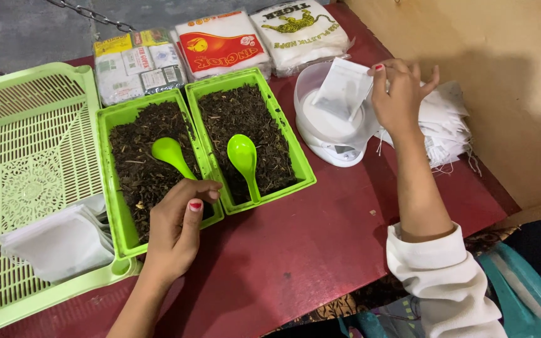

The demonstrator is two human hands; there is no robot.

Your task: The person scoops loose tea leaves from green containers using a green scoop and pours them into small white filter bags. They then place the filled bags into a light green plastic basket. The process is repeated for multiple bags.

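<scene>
My left hand (178, 225) grips the handle of a green plastic spoon (169, 152) whose bowl lies on dark loose tea in the left green tray (109, 116). A second green spoon (243, 158) rests in the right green tray (289, 141), also full of tea. My right hand (397, 97) pinches a small white filter bag (343, 89) and holds it over the clear bowl of a white kitchen scale (332, 128).
A pile of empty white bags (449, 125) lies right of the scale. Filled white bags (61, 244) sit in a large pale-green perforated tray (26, 144). Packs of plastic bags (220, 44) line the table's far edge. A tan wall stands on the right.
</scene>
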